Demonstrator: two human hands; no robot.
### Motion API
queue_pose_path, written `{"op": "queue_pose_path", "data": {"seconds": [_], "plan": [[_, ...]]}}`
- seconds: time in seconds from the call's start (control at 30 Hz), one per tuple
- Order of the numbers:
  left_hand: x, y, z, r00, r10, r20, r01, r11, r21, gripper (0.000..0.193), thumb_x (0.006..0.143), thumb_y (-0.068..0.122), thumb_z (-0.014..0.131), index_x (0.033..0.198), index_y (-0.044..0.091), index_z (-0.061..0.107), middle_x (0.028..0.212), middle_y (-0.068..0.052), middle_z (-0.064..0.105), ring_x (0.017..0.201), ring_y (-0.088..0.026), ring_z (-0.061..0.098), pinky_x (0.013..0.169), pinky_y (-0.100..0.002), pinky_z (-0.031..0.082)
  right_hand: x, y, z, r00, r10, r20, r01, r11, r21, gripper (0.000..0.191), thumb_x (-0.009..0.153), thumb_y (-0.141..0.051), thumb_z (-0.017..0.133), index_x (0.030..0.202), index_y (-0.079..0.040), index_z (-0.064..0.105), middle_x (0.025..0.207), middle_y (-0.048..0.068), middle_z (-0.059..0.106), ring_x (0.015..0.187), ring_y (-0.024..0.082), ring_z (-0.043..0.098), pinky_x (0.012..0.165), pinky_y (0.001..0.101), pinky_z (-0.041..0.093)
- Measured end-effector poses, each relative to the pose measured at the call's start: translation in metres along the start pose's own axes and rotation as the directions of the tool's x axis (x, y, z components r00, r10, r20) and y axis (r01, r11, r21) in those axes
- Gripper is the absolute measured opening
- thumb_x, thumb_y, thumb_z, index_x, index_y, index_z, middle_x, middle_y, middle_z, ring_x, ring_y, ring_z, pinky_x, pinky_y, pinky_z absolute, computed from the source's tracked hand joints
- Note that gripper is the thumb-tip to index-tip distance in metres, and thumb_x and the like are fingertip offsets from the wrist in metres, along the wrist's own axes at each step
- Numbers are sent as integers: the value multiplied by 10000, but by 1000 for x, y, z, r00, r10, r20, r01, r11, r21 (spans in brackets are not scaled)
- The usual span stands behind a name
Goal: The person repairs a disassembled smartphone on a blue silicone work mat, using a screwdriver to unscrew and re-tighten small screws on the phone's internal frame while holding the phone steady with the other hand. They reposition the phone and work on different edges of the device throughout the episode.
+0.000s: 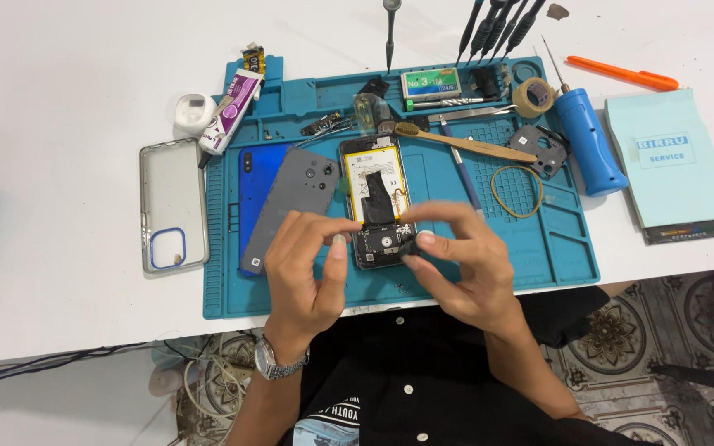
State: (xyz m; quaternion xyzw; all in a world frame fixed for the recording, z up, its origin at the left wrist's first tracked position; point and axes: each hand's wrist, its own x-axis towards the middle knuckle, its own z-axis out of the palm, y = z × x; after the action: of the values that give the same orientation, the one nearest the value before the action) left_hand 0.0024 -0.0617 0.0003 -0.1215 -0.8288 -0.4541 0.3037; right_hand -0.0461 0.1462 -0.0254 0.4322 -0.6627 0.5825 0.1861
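Observation:
An opened phone lies face down in the middle of a teal work mat, its yellow-edged battery and dark boards exposed. My left hand hovers over the phone's lower left corner with thumb and forefinger pinched together; what they pinch is too small to see. My right hand reaches over the phone's bottom end and pinches a small black part between thumb and fingertips. A silver watch sits on my left wrist.
Left of the phone lie a grey back cover, a blue phone and a clear case. A bamboo toothbrush, rubber band, blue electric screwdriver, tape roll, glue tube, orange pen and a notepad lie around.

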Motion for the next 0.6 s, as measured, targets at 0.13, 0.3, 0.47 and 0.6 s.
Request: {"op": "queue_pose_path", "data": {"seconds": [0.13,0.3,0.47,0.6], "plan": [[1,0,-1,1000,11,22,-11,1000,-4,205,1015,160,544,994,41,710,878,-83,669,795,-237,600,712,-350,487,-2,1,-1,1000,7,19,-7,1000,-11,629,809,34,856,1325,-151,546,1111,170,661,1018,250,698,838,314,604],[2,1,-1,1000,9,10,-9,1000,15,221,1013,170,533,984,41,710,875,-86,668,796,-245,595,715,-361,474,-3,2,0,1000,28,5,-28,999,22,570,869,117,776,1333,-131,556,1087,145,671,1039,252,720,913,347,623],[2,0,0,1000,7,13,-7,1000,9,221,1011,168,533,970,42,710,875,-85,669,794,-245,591,711,-362,466,-3,0,0,999,-16,-36,16,1000,2,541,808,118,754,1250,-132,567,1163,266,583,1092,344,657,932,419,606],[1,1,-1,1000,-6,19,6,1000,10,219,1009,162,535,965,43,714,868,-79,671,781,-241,588,698,-357,466,-2,0,3,999,-22,-37,21,999,-28,577,856,93,808,1320,-149,566,1066,152,672,1007,261,734,903,384,648]]}}
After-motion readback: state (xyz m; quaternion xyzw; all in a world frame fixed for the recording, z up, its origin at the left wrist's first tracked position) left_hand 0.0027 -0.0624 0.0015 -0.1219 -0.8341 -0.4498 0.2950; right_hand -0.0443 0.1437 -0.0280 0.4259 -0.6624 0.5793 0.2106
